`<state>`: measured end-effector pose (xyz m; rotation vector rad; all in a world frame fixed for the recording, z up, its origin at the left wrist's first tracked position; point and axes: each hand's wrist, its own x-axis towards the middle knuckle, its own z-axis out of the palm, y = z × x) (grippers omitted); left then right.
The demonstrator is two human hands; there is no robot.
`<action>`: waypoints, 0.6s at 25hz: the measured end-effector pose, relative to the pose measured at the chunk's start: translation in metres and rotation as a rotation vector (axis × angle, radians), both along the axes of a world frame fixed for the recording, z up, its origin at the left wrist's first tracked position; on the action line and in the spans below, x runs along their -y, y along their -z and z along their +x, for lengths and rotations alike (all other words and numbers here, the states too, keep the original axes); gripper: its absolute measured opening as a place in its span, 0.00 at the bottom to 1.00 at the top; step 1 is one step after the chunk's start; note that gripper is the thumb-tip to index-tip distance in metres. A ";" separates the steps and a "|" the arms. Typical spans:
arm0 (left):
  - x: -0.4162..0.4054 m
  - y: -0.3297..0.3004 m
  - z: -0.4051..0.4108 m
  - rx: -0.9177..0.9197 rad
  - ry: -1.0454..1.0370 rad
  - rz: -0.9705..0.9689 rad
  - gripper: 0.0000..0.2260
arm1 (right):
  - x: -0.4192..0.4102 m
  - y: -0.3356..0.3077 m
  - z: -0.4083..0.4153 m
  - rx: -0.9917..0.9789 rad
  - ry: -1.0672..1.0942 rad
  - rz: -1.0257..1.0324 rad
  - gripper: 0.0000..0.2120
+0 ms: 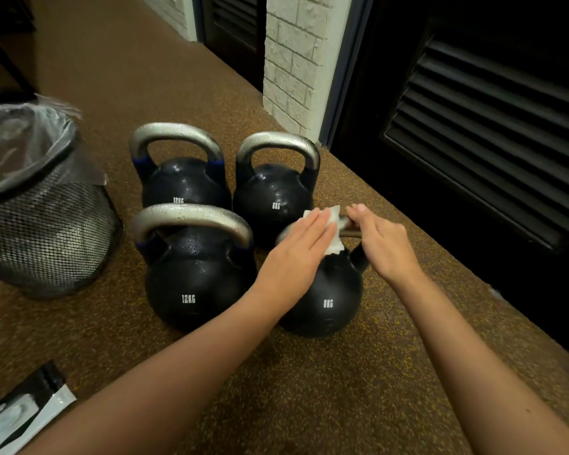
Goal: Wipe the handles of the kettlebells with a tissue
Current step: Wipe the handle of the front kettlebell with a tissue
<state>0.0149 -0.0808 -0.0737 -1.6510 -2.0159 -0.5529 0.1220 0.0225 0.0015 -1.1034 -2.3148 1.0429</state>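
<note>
A gym corner, to judge by four black cast-iron kettlebells with bare steel handles (pixel 191 224) standing on brown yellow-flecked rubber flooring (pixel 309 389), a black mesh wastebasket with plastic liner (pixel 46 224) left, dark louvred doors (pixel 490 133) right.

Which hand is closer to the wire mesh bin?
Left. The left hand lies flat on the white tissue towards the black mesh bin; the right hand is on the handle's far side.

left hand (pixel 301 247): flat, pressing tissue (pixel 334 224) onto near 8KG kettlebell (pixel 326 297) handle
right hand (pixel 380 238): gripping same handle
bin (pixel 46 224): left, on floor (pixel 309 389)
</note>
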 end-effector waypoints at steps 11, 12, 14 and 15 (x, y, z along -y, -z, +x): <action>0.008 -0.022 -0.021 0.939 0.015 0.211 0.10 | -0.003 0.001 0.002 0.019 -0.030 0.015 0.20; 0.013 -0.019 -0.026 1.011 -0.028 0.209 0.12 | -0.003 0.002 0.001 0.016 -0.029 0.013 0.21; 0.025 -0.010 -0.029 1.124 -0.079 0.216 0.14 | -0.002 0.002 0.002 0.017 -0.017 0.021 0.21; 0.031 -0.006 -0.026 1.162 -0.091 0.226 0.12 | -0.003 0.002 0.002 0.015 -0.018 0.026 0.21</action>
